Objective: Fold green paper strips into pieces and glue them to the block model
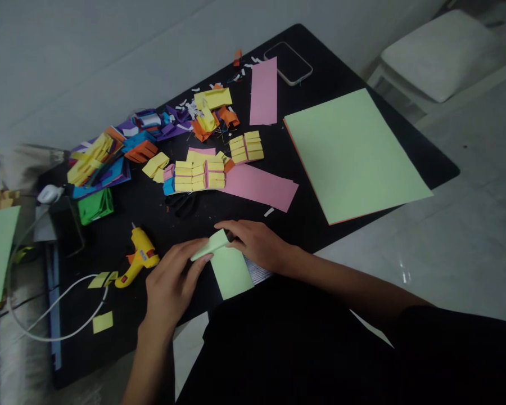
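Note:
Close to the table's front edge, my left hand (171,275) pinches one end of a folded light green paper strip (211,245). At the strip's other end are the closed fingers of my right hand (259,243). A flat light green paper piece (233,274) lies under the strip, near my body; whether the two are joined I cannot tell. Part of a grey striped surface shows beneath my right wrist. Left of my left hand lies a yellow glue gun (140,256) with a white cord (63,338).
Yellow folded paper blocks (191,175) and pink strips (259,185) lie behind my hands. Large green sheets (356,154) cover the right side. A phone (290,63) lies at the far edge, coloured paper bundles (96,154) at the left, and a white chair (441,53) stands beyond.

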{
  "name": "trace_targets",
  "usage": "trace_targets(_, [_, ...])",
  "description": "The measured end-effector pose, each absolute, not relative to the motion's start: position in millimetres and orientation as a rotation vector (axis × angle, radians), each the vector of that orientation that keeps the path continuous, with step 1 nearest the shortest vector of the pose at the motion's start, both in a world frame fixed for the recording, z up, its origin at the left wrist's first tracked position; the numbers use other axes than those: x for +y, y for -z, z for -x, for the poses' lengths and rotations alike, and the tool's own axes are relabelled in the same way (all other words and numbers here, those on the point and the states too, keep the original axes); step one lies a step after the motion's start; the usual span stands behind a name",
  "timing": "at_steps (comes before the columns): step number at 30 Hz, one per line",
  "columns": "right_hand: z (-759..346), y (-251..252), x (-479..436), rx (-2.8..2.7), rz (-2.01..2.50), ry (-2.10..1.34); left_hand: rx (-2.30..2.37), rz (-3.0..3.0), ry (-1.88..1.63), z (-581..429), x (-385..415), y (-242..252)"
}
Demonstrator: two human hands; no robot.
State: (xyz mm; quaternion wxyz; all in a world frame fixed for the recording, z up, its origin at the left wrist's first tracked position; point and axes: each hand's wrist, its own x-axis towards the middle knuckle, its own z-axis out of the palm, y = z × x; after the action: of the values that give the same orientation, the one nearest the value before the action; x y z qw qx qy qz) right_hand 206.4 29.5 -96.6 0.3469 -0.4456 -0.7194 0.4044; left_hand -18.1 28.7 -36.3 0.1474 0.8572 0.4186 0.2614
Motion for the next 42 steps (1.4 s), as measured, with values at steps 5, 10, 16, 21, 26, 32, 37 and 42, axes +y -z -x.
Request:
trace_targets(5, [-206,93,29,-1.852,1.18,-1.093,1.308,-2.238,-0.957,19,25,40])
trace_targets(10, [-207,89,31,-1.848,1.219,-1.118,1.275,-2.135,-0.992,16,24,47])
trace_targets(16, [-207,88,32,-1.838,1.197,-1.137,1.157,-2.324,-1.029,7,29,42])
trace_targets(21, [-206,90,33,-1.836,1.195,-1.152,1.123,-2.492,-0.894,3,31,34])
trace_targets(26, [-206,91,32,-1.816,1.172,-1.158,1.117,-2.485,-0.789,5,31,35])
trace_targets(32, [-205,95,32,-1.806,1.174,-1.13,1.071,-2.428,-0.667,4,31,36])
trace_targets(37, [-205,94,32,-1.814,1.17,-1.13,1.068,-2.452,-0.63,4,32,38])
trace_targets(42, [-205,93,32,-1.802,1.169,-1.128,1.063,-2.473,-0.637,5,34,39])
